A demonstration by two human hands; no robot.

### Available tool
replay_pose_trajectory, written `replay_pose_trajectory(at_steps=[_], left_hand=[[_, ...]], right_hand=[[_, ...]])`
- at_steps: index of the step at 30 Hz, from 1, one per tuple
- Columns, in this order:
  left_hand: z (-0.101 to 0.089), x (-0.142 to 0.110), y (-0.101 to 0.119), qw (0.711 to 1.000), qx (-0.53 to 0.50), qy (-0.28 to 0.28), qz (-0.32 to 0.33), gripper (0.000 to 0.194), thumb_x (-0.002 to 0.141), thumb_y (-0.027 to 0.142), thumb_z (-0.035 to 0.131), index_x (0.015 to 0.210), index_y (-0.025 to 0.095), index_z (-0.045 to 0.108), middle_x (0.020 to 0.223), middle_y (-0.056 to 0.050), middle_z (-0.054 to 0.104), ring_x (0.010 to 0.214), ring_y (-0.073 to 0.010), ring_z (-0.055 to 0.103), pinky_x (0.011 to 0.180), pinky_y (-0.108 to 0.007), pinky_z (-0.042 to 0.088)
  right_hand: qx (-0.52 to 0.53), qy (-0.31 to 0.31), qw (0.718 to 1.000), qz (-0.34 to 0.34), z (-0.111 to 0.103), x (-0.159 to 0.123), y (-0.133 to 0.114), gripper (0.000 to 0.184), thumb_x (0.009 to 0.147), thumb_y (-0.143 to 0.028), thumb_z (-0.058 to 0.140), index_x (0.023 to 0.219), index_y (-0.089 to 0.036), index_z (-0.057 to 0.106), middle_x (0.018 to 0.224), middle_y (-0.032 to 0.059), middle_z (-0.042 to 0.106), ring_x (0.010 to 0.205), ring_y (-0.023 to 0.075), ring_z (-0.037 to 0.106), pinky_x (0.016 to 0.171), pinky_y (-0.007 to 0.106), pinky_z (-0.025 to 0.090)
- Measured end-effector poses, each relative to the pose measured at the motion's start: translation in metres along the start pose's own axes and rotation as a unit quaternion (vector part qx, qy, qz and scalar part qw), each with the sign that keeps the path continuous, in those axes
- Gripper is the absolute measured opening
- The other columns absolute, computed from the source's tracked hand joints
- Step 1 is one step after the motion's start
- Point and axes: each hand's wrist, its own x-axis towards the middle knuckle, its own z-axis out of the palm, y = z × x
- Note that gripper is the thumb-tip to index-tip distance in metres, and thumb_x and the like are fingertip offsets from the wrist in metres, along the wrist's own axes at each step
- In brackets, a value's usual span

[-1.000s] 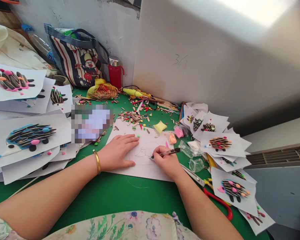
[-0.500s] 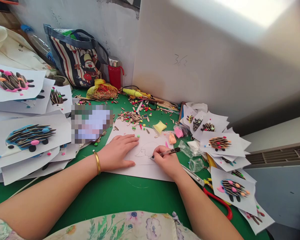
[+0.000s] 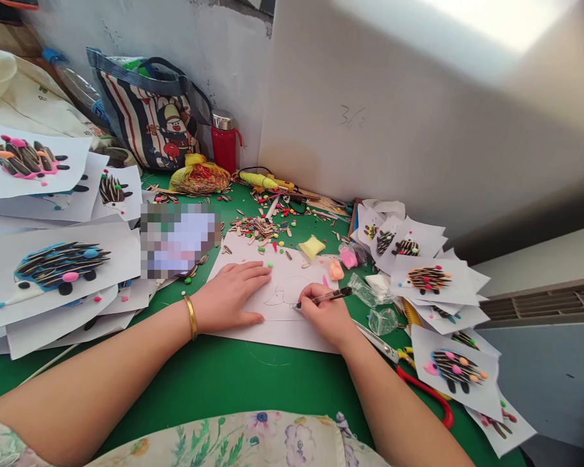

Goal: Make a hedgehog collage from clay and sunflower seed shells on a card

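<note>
A white sheet of paper (image 3: 272, 329) lies on the green table before me, bearing a thin outline of a hedgehog (image 3: 277, 297). Flat on its left side rests my left hand (image 3: 236, 295), fingers stretched and thumb apart. My right hand (image 3: 324, 318) grips a black pen (image 3: 335, 294), whose tip meets the paper at the underside of the outline. Sunflower seeds (image 3: 253, 228) and small coloured clay balls are scattered at the sheet's top edge. Yellow clay (image 3: 312, 247), orange clay (image 3: 335, 268) and pink clay (image 3: 349, 257) sit just beyond my right hand.
Finished hedgehog cards (image 3: 61, 275) are stacked at left, and more cards (image 3: 423, 279) at right. Red-handled scissors (image 3: 425, 392) lie beside my right forearm. A blurred rectangle (image 3: 180, 241), a striped bag (image 3: 146, 117), a red flask (image 3: 224, 146) and a glue gun (image 3: 267, 181) stand or lie behind.
Short strokes under the hedgehog outline have grown slightly, with the pen tip a touch further right. My left hand stays in place on the paper.
</note>
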Motion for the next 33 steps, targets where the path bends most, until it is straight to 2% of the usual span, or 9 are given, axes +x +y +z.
replay_pose_trajectory(at_steps=[8, 12, 17, 20, 25, 33], left_hand=[[-0.002, 0.000, 0.001, 1.000, -0.002, 0.001, -0.001, 0.076, 0.078, 0.055, 0.065, 0.144, 0.024, 0.043, 0.155, -0.006, 0.039, 0.145, -0.0286, 0.030, 0.117, -0.045, 0.025], [-0.005, 0.000, 0.001, 1.000, -0.006, 0.005, -0.006, 0.074, 0.078, 0.050, 0.066, 0.143, 0.022, 0.045, 0.155, -0.007, 0.040, 0.145, -0.0276, 0.030, 0.119, -0.043, 0.024], [-0.006, 0.000, 0.001, 1.000, -0.015, 0.017, -0.007, 0.070, 0.077, 0.043, 0.066, 0.141, 0.021, 0.047, 0.154, -0.007, 0.041, 0.144, -0.0283, 0.031, 0.119, -0.042, 0.025], [-0.005, 0.000, 0.001, 1.000, -0.016, 0.016, -0.010, 0.070, 0.078, 0.046, 0.066, 0.141, 0.021, 0.048, 0.154, -0.007, 0.041, 0.144, -0.0290, 0.032, 0.118, -0.043, 0.026], [-0.005, 0.000, 0.001, 1.000, -0.010, 0.009, -0.010, 0.072, 0.077, 0.052, 0.066, 0.141, 0.022, 0.048, 0.154, -0.008, 0.042, 0.144, -0.0294, 0.032, 0.118, -0.045, 0.025], [-0.006, 0.000, 0.002, 1.000, -0.007, 0.004, -0.012, 0.072, 0.078, 0.052, 0.067, 0.141, 0.022, 0.048, 0.154, -0.007, 0.041, 0.144, -0.0291, 0.031, 0.118, -0.044, 0.025]], right_hand=[[0.048, 0.032, 0.998, 0.022, -0.017, 0.002, 0.003, 0.015, 0.077, -0.031, 0.050, 0.073, -0.023, 0.062, 0.065, -0.0018, 0.060, 0.061, 0.0163, 0.054, 0.056, 0.027, 0.041], [0.091, 0.003, 0.994, 0.059, -0.026, 0.003, 0.006, 0.019, 0.080, -0.037, 0.052, 0.087, -0.024, 0.064, 0.066, -0.0023, 0.061, 0.059, 0.0170, 0.057, 0.054, 0.028, 0.043], [0.016, 0.002, 0.999, 0.028, -0.022, 0.004, 0.009, 0.015, 0.079, -0.033, 0.052, 0.077, -0.023, 0.063, 0.065, -0.0024, 0.061, 0.061, 0.0164, 0.055, 0.059, 0.028, 0.043], [-0.025, 0.008, 1.000, 0.010, -0.019, 0.005, 0.009, 0.015, 0.078, -0.030, 0.052, 0.074, -0.023, 0.064, 0.070, -0.0015, 0.064, 0.067, 0.0169, 0.056, 0.062, 0.028, 0.042], [-0.037, 0.014, 0.999, 0.007, -0.017, 0.006, 0.012, 0.016, 0.077, -0.030, 0.051, 0.074, -0.023, 0.065, 0.072, -0.0007, 0.065, 0.069, 0.0176, 0.057, 0.062, 0.028, 0.043], [-0.045, 0.013, 0.999, 0.009, -0.016, 0.007, 0.013, 0.017, 0.077, -0.031, 0.051, 0.075, -0.023, 0.066, 0.073, -0.0006, 0.067, 0.070, 0.0181, 0.058, 0.064, 0.028, 0.043]])
